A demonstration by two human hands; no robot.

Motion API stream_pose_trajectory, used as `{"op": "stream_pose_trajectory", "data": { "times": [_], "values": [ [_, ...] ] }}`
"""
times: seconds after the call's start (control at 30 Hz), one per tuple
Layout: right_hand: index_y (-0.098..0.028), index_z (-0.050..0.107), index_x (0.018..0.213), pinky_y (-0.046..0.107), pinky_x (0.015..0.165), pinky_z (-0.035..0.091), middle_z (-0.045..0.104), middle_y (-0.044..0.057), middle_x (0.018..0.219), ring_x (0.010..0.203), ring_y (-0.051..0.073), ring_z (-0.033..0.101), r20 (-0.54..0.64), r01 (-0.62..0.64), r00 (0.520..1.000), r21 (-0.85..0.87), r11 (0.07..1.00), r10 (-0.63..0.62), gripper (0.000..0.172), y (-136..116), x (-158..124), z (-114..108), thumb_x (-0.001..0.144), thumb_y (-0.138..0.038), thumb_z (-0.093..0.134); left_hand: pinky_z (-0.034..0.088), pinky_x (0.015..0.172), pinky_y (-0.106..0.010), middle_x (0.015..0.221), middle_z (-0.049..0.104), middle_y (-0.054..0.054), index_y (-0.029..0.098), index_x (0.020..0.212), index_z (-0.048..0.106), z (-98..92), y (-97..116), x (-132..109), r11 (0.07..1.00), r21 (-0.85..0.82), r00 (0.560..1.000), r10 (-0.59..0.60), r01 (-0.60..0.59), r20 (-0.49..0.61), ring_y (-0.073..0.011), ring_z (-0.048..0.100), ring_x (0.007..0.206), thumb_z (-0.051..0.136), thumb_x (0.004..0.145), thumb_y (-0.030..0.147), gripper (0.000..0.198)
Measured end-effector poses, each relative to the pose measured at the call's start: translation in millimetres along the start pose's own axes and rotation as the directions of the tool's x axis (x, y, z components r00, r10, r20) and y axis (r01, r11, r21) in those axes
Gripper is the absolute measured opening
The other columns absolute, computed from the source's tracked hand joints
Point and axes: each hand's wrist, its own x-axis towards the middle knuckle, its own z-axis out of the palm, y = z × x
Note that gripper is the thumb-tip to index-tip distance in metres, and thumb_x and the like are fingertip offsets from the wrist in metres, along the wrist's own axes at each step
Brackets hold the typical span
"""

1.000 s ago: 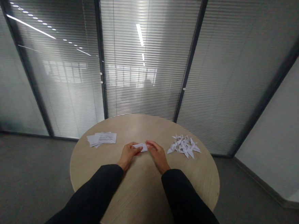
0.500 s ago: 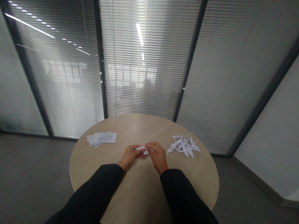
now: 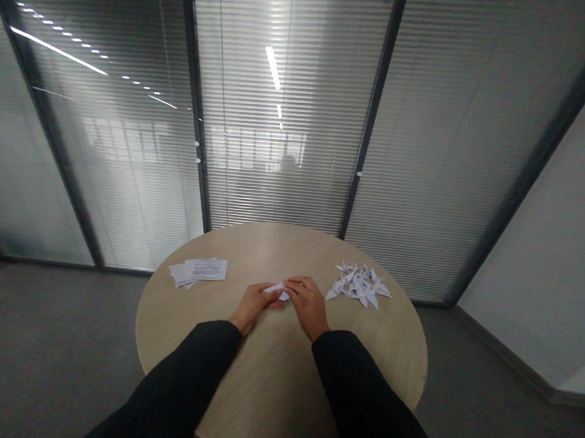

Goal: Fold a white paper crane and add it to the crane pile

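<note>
A small folded white paper [image 3: 276, 290] lies on the round wooden table [image 3: 282, 372] between both my hands. My left hand [image 3: 252, 305] pinches its left end with curled fingers. My right hand [image 3: 307, 301] presses its fingers closed on the paper's right end, covering part of it. Both arms are in black sleeves.
A stack of white paper sheets [image 3: 199, 270] lies on the table's left side. A pile of several folded white paper figures [image 3: 359, 284] sits on its right side. Glass walls with blinds [image 3: 284, 112] stand behind the table, grey carpet around it.
My right hand has slid left over the paper, so less of it shows. The left hand has hardly moved.
</note>
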Motion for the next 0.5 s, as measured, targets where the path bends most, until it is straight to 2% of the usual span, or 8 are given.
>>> {"op": "stream_pose_trajectory", "data": {
  "times": [0.3,0.5],
  "values": [
    [-0.025,0.069,0.095,0.036,0.083,0.047,0.063,0.006,0.091,0.091,0.021,0.056,-0.019,0.035,0.999,-0.01,0.999,-0.035,0.019,-4.1,0.3,-2.6,0.088,-0.027,0.051,0.051,0.075,-0.027,0.08,0.068,-0.008,0.01,0.077,0.071,3.8,6.1,-4.0,1.0,-0.013,0.999,-0.028,0.028,-0.022,-0.0148,0.062,0.075,0.08,0.056,0.031,0.031],
    [-0.022,0.067,0.087,0.034,0.079,0.046,0.062,0.006,0.084,0.086,0.02,0.055,-0.018,0.047,0.999,-0.016,0.999,-0.047,0.017,-4.9,1.1,-2.5,0.088,-0.027,0.051,0.05,0.078,-0.028,0.078,0.069,-0.007,0.009,0.078,0.071,1.6,3.5,-2.4,1.0,0.01,1.0,-0.021,0.021,-0.004,-0.0148,0.062,0.074,0.08,0.056,0.034,0.034]
  ]
}}
